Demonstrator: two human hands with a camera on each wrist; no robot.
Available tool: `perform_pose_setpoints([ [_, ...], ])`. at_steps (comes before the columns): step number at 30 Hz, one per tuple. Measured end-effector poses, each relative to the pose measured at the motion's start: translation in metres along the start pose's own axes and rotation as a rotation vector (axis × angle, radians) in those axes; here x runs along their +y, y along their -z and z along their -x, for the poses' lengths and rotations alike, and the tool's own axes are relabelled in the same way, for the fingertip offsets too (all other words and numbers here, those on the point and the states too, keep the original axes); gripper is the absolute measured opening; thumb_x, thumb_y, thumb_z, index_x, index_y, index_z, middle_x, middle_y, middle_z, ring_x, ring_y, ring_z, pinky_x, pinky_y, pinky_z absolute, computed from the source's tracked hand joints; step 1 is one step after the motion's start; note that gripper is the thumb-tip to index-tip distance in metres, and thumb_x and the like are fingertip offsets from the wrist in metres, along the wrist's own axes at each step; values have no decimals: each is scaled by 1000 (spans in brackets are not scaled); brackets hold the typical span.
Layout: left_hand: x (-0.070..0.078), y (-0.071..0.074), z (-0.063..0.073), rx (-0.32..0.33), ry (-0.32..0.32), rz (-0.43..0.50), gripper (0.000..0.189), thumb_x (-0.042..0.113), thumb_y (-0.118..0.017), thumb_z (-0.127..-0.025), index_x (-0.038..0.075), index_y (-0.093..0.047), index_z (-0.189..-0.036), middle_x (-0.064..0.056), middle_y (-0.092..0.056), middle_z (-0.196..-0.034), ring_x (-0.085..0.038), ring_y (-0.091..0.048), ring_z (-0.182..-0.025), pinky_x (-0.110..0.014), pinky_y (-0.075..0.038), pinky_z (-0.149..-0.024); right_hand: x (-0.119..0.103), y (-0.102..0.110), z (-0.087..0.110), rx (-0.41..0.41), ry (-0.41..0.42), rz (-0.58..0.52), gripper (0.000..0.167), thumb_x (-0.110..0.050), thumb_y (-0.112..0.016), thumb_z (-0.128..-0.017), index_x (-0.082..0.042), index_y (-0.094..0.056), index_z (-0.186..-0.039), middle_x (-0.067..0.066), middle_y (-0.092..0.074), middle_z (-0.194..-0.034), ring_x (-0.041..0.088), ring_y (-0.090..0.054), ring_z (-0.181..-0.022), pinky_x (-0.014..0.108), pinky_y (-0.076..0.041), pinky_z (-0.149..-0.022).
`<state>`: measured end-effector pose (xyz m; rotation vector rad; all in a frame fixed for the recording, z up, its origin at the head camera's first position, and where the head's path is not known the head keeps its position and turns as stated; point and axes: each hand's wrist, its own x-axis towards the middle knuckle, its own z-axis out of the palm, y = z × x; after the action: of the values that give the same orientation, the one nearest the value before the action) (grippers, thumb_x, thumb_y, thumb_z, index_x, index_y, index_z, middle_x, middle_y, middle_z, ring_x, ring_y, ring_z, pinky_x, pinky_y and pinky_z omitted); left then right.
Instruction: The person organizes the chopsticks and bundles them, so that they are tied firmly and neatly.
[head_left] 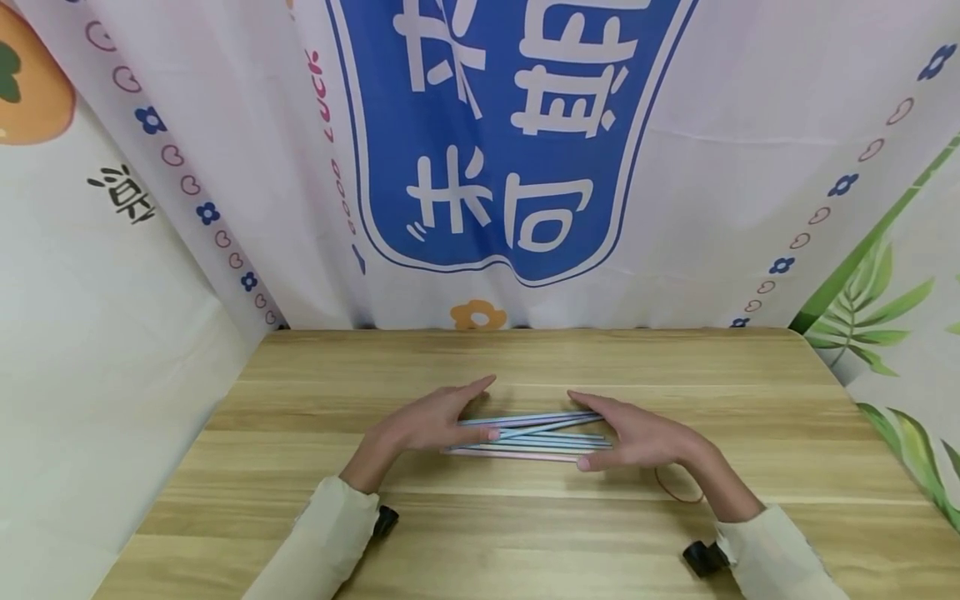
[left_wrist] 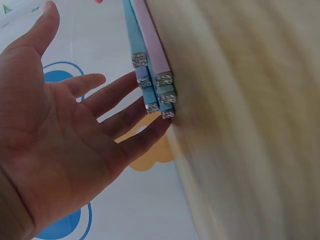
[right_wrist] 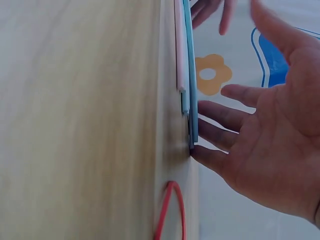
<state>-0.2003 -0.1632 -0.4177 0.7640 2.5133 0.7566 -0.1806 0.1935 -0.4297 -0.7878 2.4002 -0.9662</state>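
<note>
From my head view I have a bundle of slim pastel sticks [head_left: 540,445] — blue, lilac and pink — lying on the wood-grain table [head_left: 480,533], between the two hands, with one stick slanting across others. The left hand [head_left: 427,425] is spread, thumb well apart from the fingers, its fingertips at the bundle's left end; my left wrist view shows silvery, glittery tips stacked there. The right hand [head_left: 641,433] is likewise spread at the other end, where the sticks finish unevenly — some reach farther than others. Neither hand pinches anything. A red loop [right_wrist: 163,212] stands up near the right hand, on the person's near side of it. Pale sleeves [head_left: 322,533] cover both forearms, and a white curtain [head_left: 750,208] with a blue sign hangs behind the table.
</note>
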Motion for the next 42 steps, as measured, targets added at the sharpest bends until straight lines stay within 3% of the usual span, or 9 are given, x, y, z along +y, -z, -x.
perform_pose_setpoints([
  [5, -1, -6, 8, 5, -13, -30, 97, 55, -76, -96, 15, -29, -171, -11, -56, -161, -31, -51, -151, -53, -41, -124, 1, -1, 6, -3, 29, 21, 104, -43, -87, -89, -2, -31, -167, 25, -37, -170, 49, -34, -157, 71, -31, -122],
  [13, 0, -10, 17, -10, -23, -39, 96, 46, -82, -94, 15, -32, -170, -8, -56, -162, -33, -47, -152, -55, -39, -125, 1, -5, 15, 32, 54, 60, 102, -36, -93, -83, -3, -39, -164, 22, -45, -166, 48, -40, -153, 70, -34, -121],
  [18, 0, -13, 26, -17, -71, -42, 94, 38, -85, -93, 12, -35, -168, -9, -56, -161, -34, -48, -151, -56, -39, -124, -3, -10, 22, 42, 29, 81, 100, -37, -94, -82, -7, -43, -163, 17, -50, -163, 44, -45, -151, 67, -37, -120],
  [25, 3, -18, 38, -1, -137, -113, 94, 32, -88, -91, 5, -38, -166, -11, -58, -159, -35, -51, -148, -56, -41, -122, -10, -16, 31, 46, 9, 102, 98, -42, -95, -80, -10, -49, -160, 13, -54, -160, 38, -49, -147, 62, -42, -118],
  [29, 9, -22, 43, -7, -117, -123, 95, 28, -91, -88, 5, -40, -165, -12, -56, -160, -36, -49, -150, -57, -39, -123, -13, -20, 37, 39, 4, 110, 93, -41, -94, -81, -13, -51, -159, 10, -56, -157, 36, -51, -145, 58, -44, -116],
  [34, 19, -27, 49, -20, -46, -108, 94, 20, -92, -86, 10, -42, -165, -13, -53, -162, -35, -47, -151, -55, -40, -123, -17, -25, 44, 42, 13, 169, 86, -42, -92, -84, -17, -54, -157, 5, -59, -154, 31, -55, -141, 55, -48, -113],
  [38, 27, -32, 54, -15, -25, -141, 90, 14, -92, -85, 11, -46, -163, -15, -54, -156, -31, -54, -142, -49, -49, -116, -19, -28, 46, 49, 53, 178, 79, -41, -91, -85, -14, -59, -152, 2, -65, -145, 20, -62, -124, 40, -56, -102],
  [42, 30, -36, 55, -6, -59, -183, 78, 11, -93, -83, 8, -57, -153, -8, -63, -133, -18, -60, -114, -35, -56, -97, -20, -31, 45, 37, 103, 110, 66, -30, -92, -85, -9, -66, -142, -2, -70, -122, 8, -60, -101, 25, -54, -84],
])
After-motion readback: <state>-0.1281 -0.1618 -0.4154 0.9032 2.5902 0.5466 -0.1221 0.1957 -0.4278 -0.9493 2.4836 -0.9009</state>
